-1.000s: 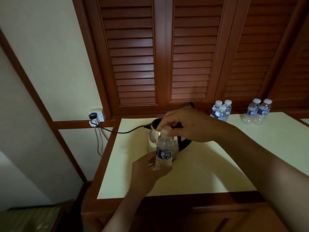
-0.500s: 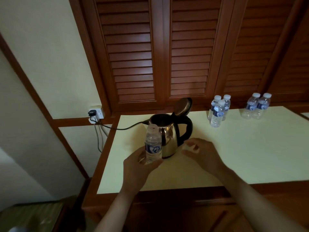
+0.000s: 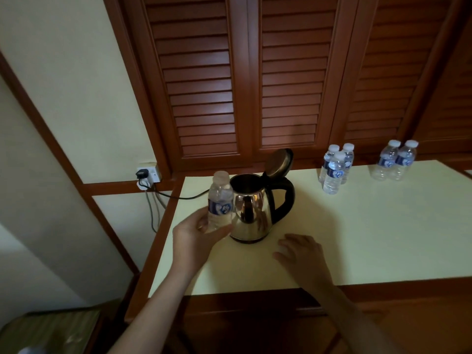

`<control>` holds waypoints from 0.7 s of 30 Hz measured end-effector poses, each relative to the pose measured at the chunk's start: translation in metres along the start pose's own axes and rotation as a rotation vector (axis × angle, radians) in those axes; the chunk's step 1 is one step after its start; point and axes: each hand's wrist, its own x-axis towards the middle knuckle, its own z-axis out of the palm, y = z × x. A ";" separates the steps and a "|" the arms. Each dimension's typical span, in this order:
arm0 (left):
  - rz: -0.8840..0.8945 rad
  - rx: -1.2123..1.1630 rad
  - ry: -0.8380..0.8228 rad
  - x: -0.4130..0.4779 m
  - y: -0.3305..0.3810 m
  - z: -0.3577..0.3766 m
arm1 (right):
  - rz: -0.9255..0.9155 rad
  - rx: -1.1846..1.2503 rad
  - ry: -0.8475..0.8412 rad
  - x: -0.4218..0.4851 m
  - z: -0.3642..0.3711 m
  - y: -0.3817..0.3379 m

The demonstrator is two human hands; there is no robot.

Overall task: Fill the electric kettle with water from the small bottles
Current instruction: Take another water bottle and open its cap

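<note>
A steel electric kettle (image 3: 251, 213) with a black handle stands on the pale table (image 3: 370, 226), its lid (image 3: 278, 162) flipped up and open. My left hand (image 3: 194, 241) grips a small water bottle (image 3: 221, 198) with a blue label by its lower half. The bottle is upright, just left of the kettle, with its neck level with the kettle's rim. My right hand (image 3: 304, 254) rests low on the table in front of the kettle and to its right, fingers loosely spread. A pale spot shows under its fingertips; I cannot tell what it is.
Three capped small bottles (image 3: 335, 169) stand at the back of the table, and two more (image 3: 394, 160) stand further right. The kettle's cord (image 3: 178, 196) runs left to a wall socket (image 3: 149, 173). Brown louvred doors (image 3: 281, 72) rise behind the table.
My right hand left the bottle's top and came down to the table right of the kettle. My left hand moved the bottle from in front of the kettle to its left side.
</note>
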 end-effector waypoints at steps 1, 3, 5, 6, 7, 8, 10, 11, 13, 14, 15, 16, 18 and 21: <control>-0.009 -0.006 0.004 0.006 0.002 -0.003 | 0.007 0.005 -0.012 0.001 0.000 0.000; -0.006 0.009 0.016 0.017 0.004 -0.008 | 0.019 0.004 -0.014 0.001 0.000 0.000; 0.012 0.050 0.032 0.028 0.004 -0.014 | 0.012 -0.008 0.004 0.000 0.002 0.001; 0.020 0.076 0.037 0.034 0.003 -0.017 | 0.009 -0.014 0.006 0.000 0.001 0.001; 0.028 0.103 0.041 0.040 0.002 -0.019 | 0.007 -0.022 0.006 0.000 0.001 0.001; 0.039 0.142 0.045 0.046 0.000 -0.022 | 0.008 -0.025 0.000 0.000 0.001 0.001; 0.086 0.246 0.044 0.057 -0.003 -0.025 | 0.007 -0.017 0.003 0.000 0.000 0.000; 0.116 0.292 0.044 0.062 -0.004 -0.027 | 0.003 -0.017 0.005 0.000 0.000 0.000; 0.172 0.366 0.051 0.071 -0.006 -0.029 | -0.004 -0.017 0.005 0.000 -0.001 0.000; 0.201 0.410 0.050 0.075 -0.006 -0.031 | -0.008 -0.012 0.009 -0.001 -0.001 0.000; 0.228 0.459 0.045 0.078 -0.007 -0.032 | -0.012 -0.005 0.017 -0.001 -0.001 0.000; 0.246 0.503 0.034 0.081 -0.007 -0.032 | -0.015 0.000 0.026 -0.001 -0.001 -0.001; 0.259 0.563 0.017 0.085 -0.005 -0.032 | -0.011 0.001 0.032 -0.001 -0.002 -0.001; 0.257 0.631 0.000 0.088 -0.002 -0.031 | 0.004 -0.006 0.000 0.000 -0.002 0.000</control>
